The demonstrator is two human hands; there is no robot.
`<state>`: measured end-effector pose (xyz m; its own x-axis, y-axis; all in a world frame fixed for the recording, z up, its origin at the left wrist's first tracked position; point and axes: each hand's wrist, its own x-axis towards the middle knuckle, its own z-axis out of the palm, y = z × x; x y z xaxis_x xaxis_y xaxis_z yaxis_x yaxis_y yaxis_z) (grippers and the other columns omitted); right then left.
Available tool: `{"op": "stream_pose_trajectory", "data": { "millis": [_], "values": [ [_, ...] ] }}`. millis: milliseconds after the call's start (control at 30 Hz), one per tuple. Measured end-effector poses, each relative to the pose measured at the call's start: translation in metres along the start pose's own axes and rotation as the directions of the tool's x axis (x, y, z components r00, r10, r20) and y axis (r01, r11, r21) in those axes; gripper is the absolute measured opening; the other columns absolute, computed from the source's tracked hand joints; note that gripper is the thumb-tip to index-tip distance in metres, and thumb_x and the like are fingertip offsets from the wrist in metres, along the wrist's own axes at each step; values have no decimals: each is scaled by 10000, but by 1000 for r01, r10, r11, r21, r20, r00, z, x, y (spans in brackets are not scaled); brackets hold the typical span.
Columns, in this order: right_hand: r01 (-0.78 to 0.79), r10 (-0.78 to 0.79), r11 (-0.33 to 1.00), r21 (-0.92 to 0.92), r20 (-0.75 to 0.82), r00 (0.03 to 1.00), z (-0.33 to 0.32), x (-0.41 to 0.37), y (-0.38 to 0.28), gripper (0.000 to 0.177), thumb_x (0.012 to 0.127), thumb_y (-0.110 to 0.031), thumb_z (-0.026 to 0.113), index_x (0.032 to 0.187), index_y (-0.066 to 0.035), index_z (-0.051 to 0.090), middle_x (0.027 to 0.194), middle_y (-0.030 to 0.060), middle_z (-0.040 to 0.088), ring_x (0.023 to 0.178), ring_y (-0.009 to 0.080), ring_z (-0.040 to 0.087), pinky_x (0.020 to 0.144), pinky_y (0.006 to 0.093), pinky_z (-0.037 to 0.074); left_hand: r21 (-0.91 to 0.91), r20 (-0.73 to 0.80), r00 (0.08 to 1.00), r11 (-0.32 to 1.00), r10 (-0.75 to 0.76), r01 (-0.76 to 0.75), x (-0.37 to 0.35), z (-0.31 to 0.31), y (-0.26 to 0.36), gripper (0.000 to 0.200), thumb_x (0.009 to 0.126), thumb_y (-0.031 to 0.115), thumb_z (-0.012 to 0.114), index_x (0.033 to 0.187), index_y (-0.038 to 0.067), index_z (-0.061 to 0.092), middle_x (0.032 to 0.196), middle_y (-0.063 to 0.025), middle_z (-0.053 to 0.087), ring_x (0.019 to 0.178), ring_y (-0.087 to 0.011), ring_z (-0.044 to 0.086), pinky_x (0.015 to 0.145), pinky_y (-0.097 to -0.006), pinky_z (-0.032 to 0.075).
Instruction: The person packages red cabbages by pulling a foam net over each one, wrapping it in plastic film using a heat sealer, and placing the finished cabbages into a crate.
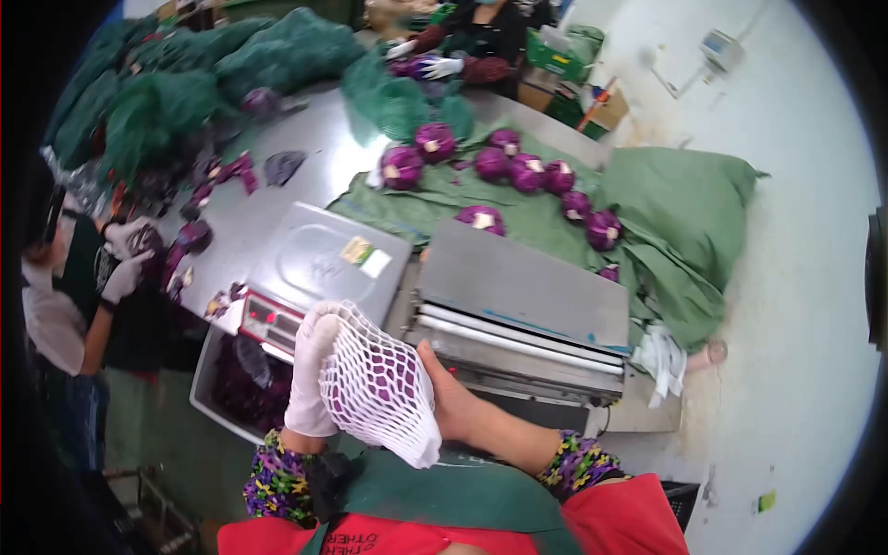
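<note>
A red cabbage (377, 381) in a white foam net sleeve (407, 427) is held up in front of my chest. My left hand (312, 375), in a white glove, wraps round its left side. Against the right side presses my bare right hand (451, 393), thumb up, with its other fingers mostly hidden behind the net. Purple leaf shows through the mesh, and the sleeve narrows to a bunched end at the lower right. Just beyond my hands are a weighing scale (314, 242) with a red-lit display (268, 319) and a tray-wrapping machine (527, 277).
Several red cabbages (527, 173) lie on a green cloth (546, 222). A full green sack (689, 199) slumps at right. A grey bin (208, 388) of purple leaves stands lower left. Green net bags (287, 51) crowd the far left. Two co-workers (476, 37) handle cabbages.
</note>
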<state>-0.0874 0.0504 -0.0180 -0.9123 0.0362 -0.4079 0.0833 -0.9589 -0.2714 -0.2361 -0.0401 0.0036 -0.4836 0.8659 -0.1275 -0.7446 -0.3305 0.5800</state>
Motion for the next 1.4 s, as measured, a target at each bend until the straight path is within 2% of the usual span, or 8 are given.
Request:
{"op": "stream_pose_trajectory", "data": {
  "millis": [133, 333, 400, 433, 500, 633, 867, 1400],
  "values": [
    [234, -236, 972, -27, -67, 969, -30, -58, -39, 664, 860, -580, 506, 1277, -63, 495, 1219, 112, 577, 1094, 230, 567, 1005, 392, 419, 524, 89, 930, 777, 357, -349, 27, 38, -60, 551, 866, 139, 582, 1347, 18, 341, 1187, -117, 485, 1055, -165, 476, 932, -298, 395],
    [477, -574, 784, -397, -173, 800, -105, -168, -166, 596, 876, -500, 518, 1255, -41, 489, 1190, 112, 587, 1065, 240, 580, 975, 402, 436, 757, 193, 979, 624, 71, -195, 54, 64, -104, 413, 874, 87, 587, 1255, -3, 457, 1186, -100, 528, 1091, -184, 510, 933, -298, 411],
    [287, -682, 226, -931, 60, 729, -114, -198, -202, 577, 802, -462, 600, 1239, -95, 516, 1223, 124, 555, 1105, 265, 544, 949, 419, 443, 814, 201, 979, 548, 45, -192, 85, 64, -115, 317, 864, 99, 608, 1152, -13, 538, 1096, -91, 579, 985, -150, 544, 869, -273, 441],
    [296, -694, 229, -927, 57, 718, -124, -203, -209, 577, 802, -462, 600, 1239, -95, 516, 1223, 124, 555, 1105, 265, 544, 949, 419, 443, 866, 247, 963, 421, 108, -269, 104, 68, -121, 303, 853, 100, 613, 1128, -15, 555, 1059, -94, 584, 977, -163, 550, 873, -282, 440],
    [-218, -696, -472, -854, 208, 687, -136, -194, -221, 577, 732, -414, 650, 1241, -166, 538, 1275, 147, 493, 1177, 306, 475, 960, 453, 420, 902, 319, 945, 284, 70, -325, 142, 89, -130, 326, 833, 120, 626, 1120, -22, 562, 1040, -109, 584, 976, -194, 559, 875, -307, 441],
    [-170, -612, -589, -790, 298, 732, -129, -178, -216, 611, 701, -491, 674, 1239, -233, 543, 1263, 132, 486, 1215, 325, 423, 895, 472, 456, 857, 486, 874, -206, 22, -472, 248, 119, -156, 433, 755, 248, 695, 1128, 68, 569, 1098, -165, 559, 1028, -323, 551, 883, -382, 448],
    [10, -664, -499, -867, 390, 638, -157, -207, -253, 487, 799, -354, 643, 1234, -167, 530, 1199, 136, 538, 1082, 308, 540, 829, 420, 494, 398, 520, 824, -789, -226, -468, 425, 144, -215, 721, 642, 283, 773, 1276, 152, 454, 1215, -155, 512, 1136, -322, 505, 911, -443, 434],
    [-556, -972, 220, -801, -230, -53, -361, -382, -220, 183, 838, -140, 557, 980, -54, 636, 845, 99, 633, 720, 234, 602, 667, 336, 482, 295, 367, 916, -914, -162, -280, 512, 102, -291, 1035, 505, 286, 860, 1392, 226, 330, 1405, -172, 304, 1225, -419, 390, 885, -449, 495]
  ]
}}
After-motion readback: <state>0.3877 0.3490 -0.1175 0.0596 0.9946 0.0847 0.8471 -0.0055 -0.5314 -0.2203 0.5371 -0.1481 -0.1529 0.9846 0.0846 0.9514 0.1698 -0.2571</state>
